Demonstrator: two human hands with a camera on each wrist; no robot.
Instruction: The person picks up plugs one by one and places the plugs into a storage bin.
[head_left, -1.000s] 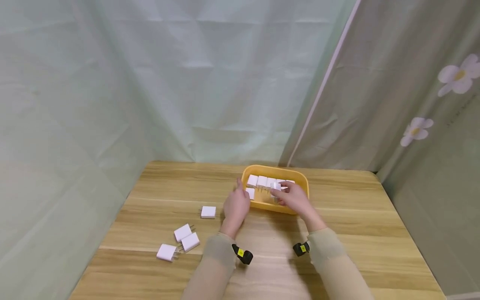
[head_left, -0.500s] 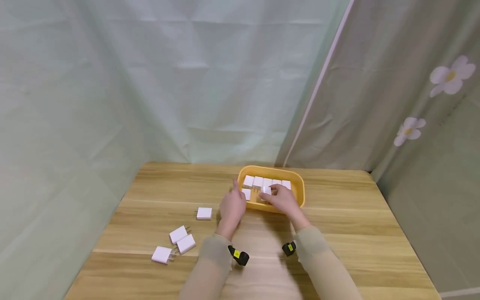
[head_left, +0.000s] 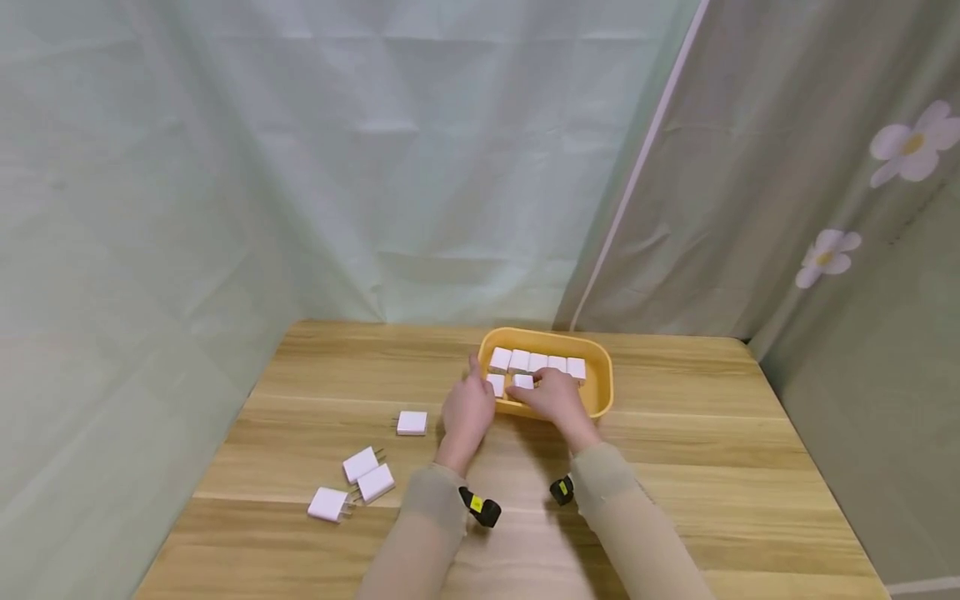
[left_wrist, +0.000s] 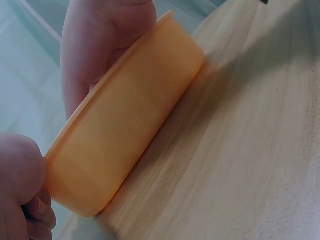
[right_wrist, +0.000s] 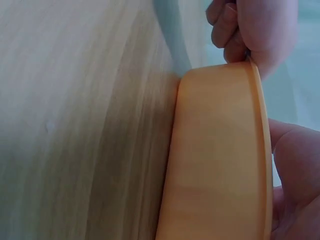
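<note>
White chargers are being packed into the yellow tray at the far middle of the counter. One charger is being set into the near row by the right hand, its fingers curled over it. The tray's left end is being steadied by the left hand, fingers relaxed. Four loose chargers are lying to the left; next, judging by this, one is to be fetched.

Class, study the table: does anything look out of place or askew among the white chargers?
Yes. Four white chargers lie loose on the wooden table, left of the yellow tray, pointing at different angles, while those in the tray sit in neat rows. The right hand rests over the tray's front row; the left hand touches its left end.
</note>
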